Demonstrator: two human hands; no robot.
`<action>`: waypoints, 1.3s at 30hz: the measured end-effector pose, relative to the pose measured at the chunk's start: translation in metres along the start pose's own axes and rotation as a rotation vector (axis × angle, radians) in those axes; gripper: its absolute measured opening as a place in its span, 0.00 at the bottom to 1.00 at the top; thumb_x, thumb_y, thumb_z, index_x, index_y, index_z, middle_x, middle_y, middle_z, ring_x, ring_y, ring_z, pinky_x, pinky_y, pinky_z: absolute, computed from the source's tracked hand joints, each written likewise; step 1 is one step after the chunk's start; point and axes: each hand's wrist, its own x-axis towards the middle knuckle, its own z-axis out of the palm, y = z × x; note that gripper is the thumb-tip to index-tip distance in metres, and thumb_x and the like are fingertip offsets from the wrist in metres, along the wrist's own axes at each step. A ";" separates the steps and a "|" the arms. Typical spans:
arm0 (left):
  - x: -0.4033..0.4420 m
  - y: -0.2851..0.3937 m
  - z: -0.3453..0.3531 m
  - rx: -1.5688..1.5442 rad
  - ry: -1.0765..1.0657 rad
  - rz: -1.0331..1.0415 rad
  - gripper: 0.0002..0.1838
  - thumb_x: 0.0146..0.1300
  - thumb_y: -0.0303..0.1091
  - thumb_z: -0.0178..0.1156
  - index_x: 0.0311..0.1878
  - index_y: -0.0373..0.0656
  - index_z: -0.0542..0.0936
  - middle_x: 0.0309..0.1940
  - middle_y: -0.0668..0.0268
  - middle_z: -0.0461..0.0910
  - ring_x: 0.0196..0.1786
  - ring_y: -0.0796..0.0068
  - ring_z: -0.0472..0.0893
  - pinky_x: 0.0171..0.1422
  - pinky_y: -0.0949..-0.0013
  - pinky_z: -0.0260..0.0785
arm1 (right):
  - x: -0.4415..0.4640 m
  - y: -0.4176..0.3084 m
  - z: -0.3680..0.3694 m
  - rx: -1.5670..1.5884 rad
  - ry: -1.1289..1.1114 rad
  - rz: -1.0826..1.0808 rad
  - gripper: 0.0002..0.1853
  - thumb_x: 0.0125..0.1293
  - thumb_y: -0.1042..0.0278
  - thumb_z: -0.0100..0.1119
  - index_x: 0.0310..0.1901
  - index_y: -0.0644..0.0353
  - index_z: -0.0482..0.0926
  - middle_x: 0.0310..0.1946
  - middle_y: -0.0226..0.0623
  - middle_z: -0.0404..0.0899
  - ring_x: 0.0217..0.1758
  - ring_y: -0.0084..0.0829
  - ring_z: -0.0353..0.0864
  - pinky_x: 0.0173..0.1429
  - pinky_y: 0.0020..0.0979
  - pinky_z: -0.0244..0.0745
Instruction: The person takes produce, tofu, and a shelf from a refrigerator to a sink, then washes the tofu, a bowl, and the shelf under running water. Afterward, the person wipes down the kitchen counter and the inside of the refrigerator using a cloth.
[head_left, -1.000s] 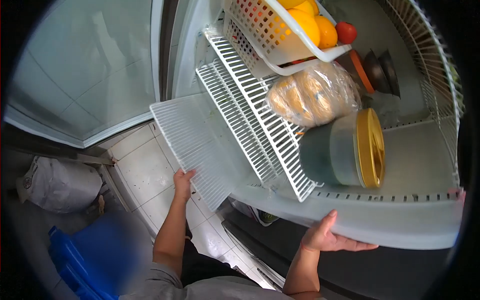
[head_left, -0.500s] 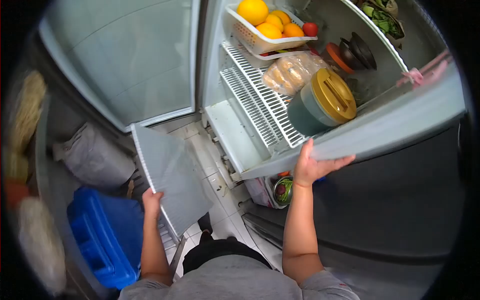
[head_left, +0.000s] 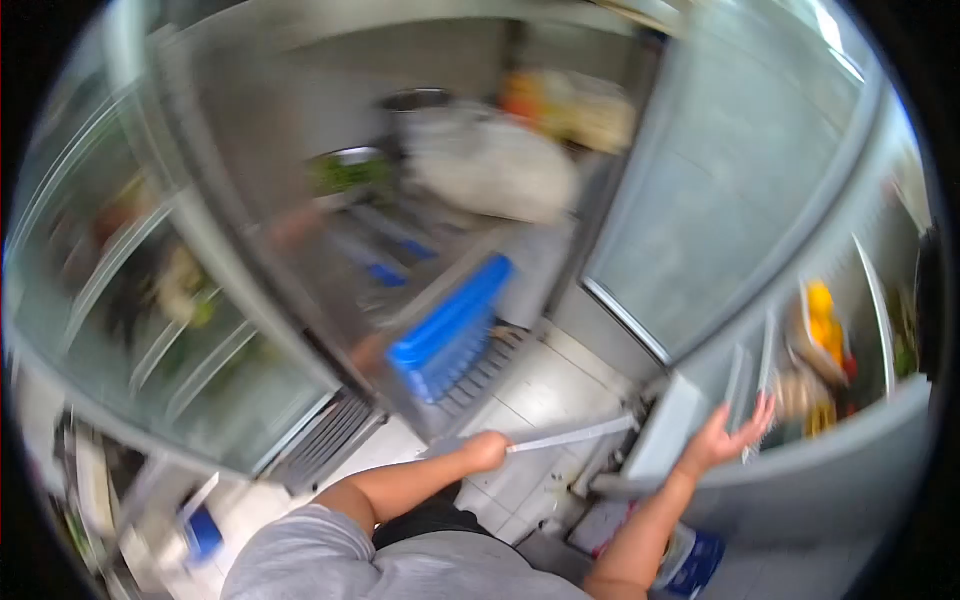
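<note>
My left hand (head_left: pixel 487 452) is closed on one end of a flat grey panel with a white edge (head_left: pixel 572 435). The panel is held low over the floor and is seen nearly edge-on; its far end comes close to the fridge. My right hand (head_left: pixel 725 435), fingers spread, is at the front of the open fridge (head_left: pixel 665 425) and holds nothing. Whether it touches the fridge rim I cannot tell. Inside the fridge are oranges (head_left: pixel 822 318) in a white basket, and a bag of buns (head_left: pixel 797 392), both blurred.
An open glass door (head_left: pixel 725 200) stands beside the fridge. A blue plastic bin (head_left: pixel 450 330) sits on a slatted low shelf. Behind it are a large white bag (head_left: pixel 490 165) and a bowl of greens (head_left: pixel 345 172). Another glass-fronted cooler (head_left: pixel 150 280) is on the left. The floor is tiled (head_left: pixel 510 400).
My view has swung left, blurring much of the scene. The panel, still in my left hand, now appears edge-on. My right hand has come away from under the fridge's front edge, fingers spread.
</note>
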 end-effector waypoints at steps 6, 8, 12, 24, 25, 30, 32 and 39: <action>-0.153 -0.050 -0.003 0.029 -0.060 -0.059 0.08 0.44 0.25 0.54 0.29 0.40 0.79 0.29 0.50 0.79 0.37 0.48 0.79 0.42 0.51 0.71 | -0.071 -0.039 0.035 0.289 -0.475 0.201 0.18 0.59 0.83 0.47 0.51 0.69 0.74 0.50 0.45 0.76 0.52 0.38 0.75 0.58 0.35 0.68; -0.209 -0.082 0.007 0.065 -0.083 -0.070 0.08 0.44 0.25 0.55 0.30 0.39 0.80 0.29 0.51 0.80 0.37 0.48 0.79 0.41 0.51 0.71 | -0.116 -0.061 0.037 0.304 -0.702 0.196 0.14 0.60 0.82 0.49 0.47 0.68 0.76 0.44 0.44 0.78 0.46 0.35 0.78 0.52 0.32 0.72; -0.339 -0.135 0.017 0.112 -0.137 -0.171 0.09 0.43 0.25 0.56 0.30 0.40 0.81 0.30 0.51 0.80 0.37 0.49 0.79 0.41 0.52 0.71 | -0.239 -0.112 0.019 0.245 -1.220 0.172 0.08 0.59 0.76 0.55 0.41 0.60 0.79 0.30 0.39 0.81 0.32 0.31 0.79 0.39 0.31 0.73; -0.893 -0.099 -0.087 0.082 0.443 -1.066 0.08 0.45 0.33 0.63 0.30 0.43 0.80 0.27 0.53 0.79 0.36 0.49 0.78 0.43 0.51 0.69 | -0.608 -0.480 -0.051 0.752 -2.533 -0.417 0.19 0.53 0.62 0.62 0.47 0.58 0.80 0.38 0.40 0.83 0.42 0.35 0.81 0.49 0.31 0.75; -0.936 -0.074 -0.101 0.086 0.540 -1.209 0.11 0.45 0.38 0.67 0.30 0.43 0.80 0.27 0.53 0.78 0.36 0.49 0.78 0.43 0.52 0.69 | -0.631 -0.515 -0.059 0.774 -2.645 -0.572 0.20 0.53 0.61 0.62 0.48 0.58 0.79 0.39 0.41 0.82 0.43 0.34 0.81 0.49 0.30 0.74; -1.089 0.068 -0.182 -0.012 1.208 -1.609 0.14 0.44 0.31 0.70 0.22 0.37 0.73 0.16 0.69 0.66 0.24 0.77 0.66 0.30 0.67 0.61 | -0.674 -0.690 -0.149 0.778 -3.059 -0.888 0.31 0.56 0.54 0.62 0.61 0.55 0.69 0.49 0.41 0.78 0.52 0.35 0.76 0.53 0.34 0.72; -1.134 0.083 -0.191 -0.184 1.591 -1.453 0.12 0.48 0.29 0.68 0.20 0.42 0.73 0.20 0.78 0.70 0.24 0.86 0.66 0.29 0.76 0.60 | -0.673 -0.746 -0.190 0.740 -3.342 -0.463 0.36 0.61 0.53 0.59 0.68 0.54 0.58 0.55 0.39 0.73 0.57 0.33 0.71 0.57 0.38 0.69; -1.189 -0.035 -0.240 -0.710 2.069 -0.895 0.13 0.62 0.30 0.57 0.48 0.35 0.75 0.36 0.64 0.80 0.33 0.76 0.80 0.39 0.71 0.75 | -0.773 -0.907 -0.200 1.002 -3.197 0.957 0.40 0.59 0.39 0.57 0.65 0.58 0.61 0.56 0.40 0.68 0.54 0.35 0.68 0.53 0.37 0.68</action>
